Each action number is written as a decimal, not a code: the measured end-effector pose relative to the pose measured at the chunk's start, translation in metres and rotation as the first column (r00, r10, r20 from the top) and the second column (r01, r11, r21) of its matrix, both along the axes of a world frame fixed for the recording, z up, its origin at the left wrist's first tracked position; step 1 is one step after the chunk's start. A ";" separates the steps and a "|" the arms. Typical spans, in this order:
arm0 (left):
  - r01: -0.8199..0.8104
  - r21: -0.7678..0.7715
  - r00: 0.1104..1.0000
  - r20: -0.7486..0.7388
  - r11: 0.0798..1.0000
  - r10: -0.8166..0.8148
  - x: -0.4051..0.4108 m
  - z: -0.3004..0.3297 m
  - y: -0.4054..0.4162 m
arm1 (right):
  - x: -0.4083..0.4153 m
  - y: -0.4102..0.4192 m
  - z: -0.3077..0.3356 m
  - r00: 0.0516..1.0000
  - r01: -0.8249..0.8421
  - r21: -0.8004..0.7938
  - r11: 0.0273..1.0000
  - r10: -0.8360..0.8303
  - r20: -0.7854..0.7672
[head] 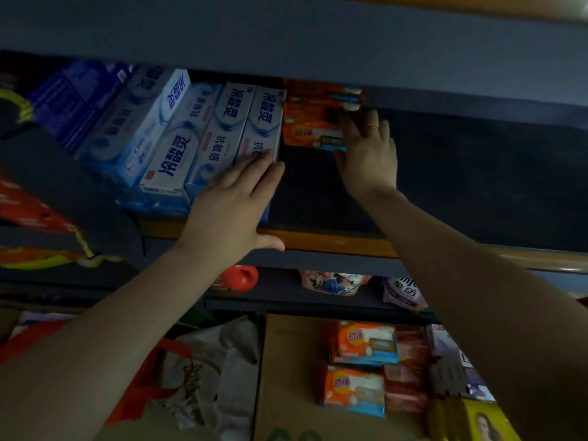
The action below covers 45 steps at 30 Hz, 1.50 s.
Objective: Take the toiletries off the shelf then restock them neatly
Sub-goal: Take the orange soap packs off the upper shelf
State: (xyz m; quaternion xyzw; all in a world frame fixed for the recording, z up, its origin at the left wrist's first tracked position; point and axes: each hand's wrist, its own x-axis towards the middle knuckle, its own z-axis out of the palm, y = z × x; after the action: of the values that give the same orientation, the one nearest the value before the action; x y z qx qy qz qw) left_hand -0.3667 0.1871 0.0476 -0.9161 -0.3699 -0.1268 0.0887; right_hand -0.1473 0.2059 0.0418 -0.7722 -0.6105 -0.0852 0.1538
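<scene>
Cardboard box (286,377) sits lowest and nearest, below the shelving, carrying two orange-and-blue wet-wipe packs (366,343) stacked one in front of the other, with reddish packs just beside them on the right. Crumpled grey wrapping (229,361) and a red-handled bag (149,389) lie to the box's left. One level up, a lower shelf holds a red bottle cap (237,278), a patterned pouch (334,281) and a purple pouch (402,294). Above that runs the orange-edged shelf (334,240) under work. The person's left hand (232,205) lies flat with fingers straight, fingertips pressed against the front end of the rightmost white-and-blue toothpaste box (264,119); the thumb rests over the shelf's front lip. That box closes a row of like toothpaste boxes (178,138) leaning toward the left. The right hand (369,151), wearing a ring, reaches deeper, fingers extended against the right side of a stack of orange wet-wipe packs (311,122) standing just beside the toothpaste row; whether the thumb curls under the lowest pack cannot be told. Shelf surface to the right of the hand is dark. Grey upper shelf edge (318,36) overhangs everything.
</scene>
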 end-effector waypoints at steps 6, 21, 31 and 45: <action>-0.003 -0.008 1.000 -0.001 1.000 0.003 0.000 -0.002 0.000 | -0.012 0.007 -0.001 0.997 0.060 0.000 0.998 -0.060 -0.051; 0.121 -0.425 0.928 0.369 0.897 0.050 0.012 0.040 -0.080 | -0.021 -0.169 0.056 0.963 -0.178 0.188 0.966 0.210 -0.168; 0.386 -0.476 0.834 0.546 0.790 -0.079 -0.013 0.073 -0.186 | -0.034 -0.308 0.084 0.694 -0.076 0.006 0.997 0.057 -0.718; 0.508 -0.843 0.737 0.532 0.178 0.416 0.019 0.079 -0.215 | -0.043 -0.365 0.118 0.046 0.208 0.063 0.976 0.055 -0.997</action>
State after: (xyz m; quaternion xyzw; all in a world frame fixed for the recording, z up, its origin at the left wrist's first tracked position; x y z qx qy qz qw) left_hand -0.3476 -0.0283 0.1271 -0.6439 -0.3327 -0.1826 -0.6643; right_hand -0.1900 -0.1593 0.1601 -0.6302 -0.2823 0.4042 0.5998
